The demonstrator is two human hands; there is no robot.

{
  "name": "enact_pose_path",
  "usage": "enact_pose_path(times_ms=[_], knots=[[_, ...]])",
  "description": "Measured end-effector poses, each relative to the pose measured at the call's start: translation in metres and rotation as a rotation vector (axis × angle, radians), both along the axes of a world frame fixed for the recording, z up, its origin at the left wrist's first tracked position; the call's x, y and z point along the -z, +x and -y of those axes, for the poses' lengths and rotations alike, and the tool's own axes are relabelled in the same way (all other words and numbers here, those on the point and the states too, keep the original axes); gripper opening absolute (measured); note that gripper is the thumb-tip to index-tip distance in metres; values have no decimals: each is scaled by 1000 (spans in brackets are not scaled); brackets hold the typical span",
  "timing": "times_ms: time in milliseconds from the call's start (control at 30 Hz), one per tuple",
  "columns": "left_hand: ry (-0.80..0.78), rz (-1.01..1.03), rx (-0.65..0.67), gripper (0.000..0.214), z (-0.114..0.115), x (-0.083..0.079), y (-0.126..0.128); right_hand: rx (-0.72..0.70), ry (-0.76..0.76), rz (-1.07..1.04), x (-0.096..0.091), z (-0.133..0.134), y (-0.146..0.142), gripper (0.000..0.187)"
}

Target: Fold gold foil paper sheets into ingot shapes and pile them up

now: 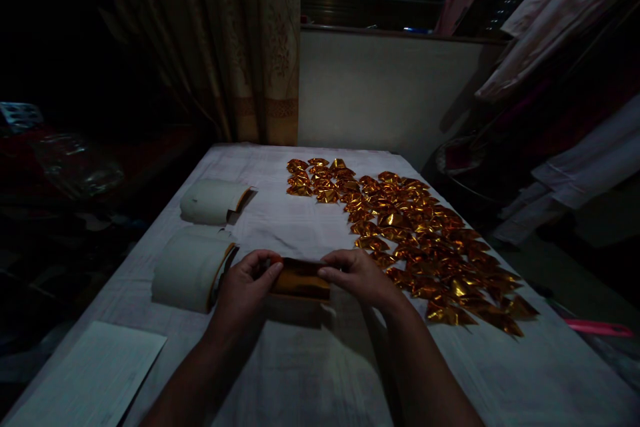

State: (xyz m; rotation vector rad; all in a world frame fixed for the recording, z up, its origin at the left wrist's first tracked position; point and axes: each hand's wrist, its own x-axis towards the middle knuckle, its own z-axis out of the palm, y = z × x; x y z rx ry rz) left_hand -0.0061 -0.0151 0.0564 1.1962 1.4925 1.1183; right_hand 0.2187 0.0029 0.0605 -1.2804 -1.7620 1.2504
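A sheet of shiny gold foil paper [301,278] is held up off the table between my two hands, bent along its length. My left hand [253,278] pinches its left end between thumb and fingers. At the right end, my right hand [354,273] grips the upper edge the same way. Close to my left hand lies a curved stack of pale-backed sheets [186,270] with a gold edge. Beyond it is a second, similar curved stack [213,201]. Right of my right hand spreads a large group of folded gold foil pieces [405,230], several rows deep.
A white cloth covers the table [320,373]. A flat pale sheet [97,370] lies at its near left corner. Behind stand a patterned curtain [260,47] and a white wall [380,93]. Hanging clothes [575,27] and a pink handle [597,327] are off the right edge.
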Motion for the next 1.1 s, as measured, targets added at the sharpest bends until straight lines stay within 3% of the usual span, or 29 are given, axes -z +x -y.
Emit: enact_pose_path(times_ms=[267,400,900,1100], knots=[[-46,68,-13,49,-2,1,-2,-50,-193,-243,5,0,10,45],[-70,149,-15,49,-1,1,0,-51,-218,-312,8,-2,12,52],[-102,255,-23,50,-1,-4,3,-63,-219,-339,18,-3,12,45],[-45,187,-20,45,0,0,2,-39,-188,-330,15,-3,10,42]])
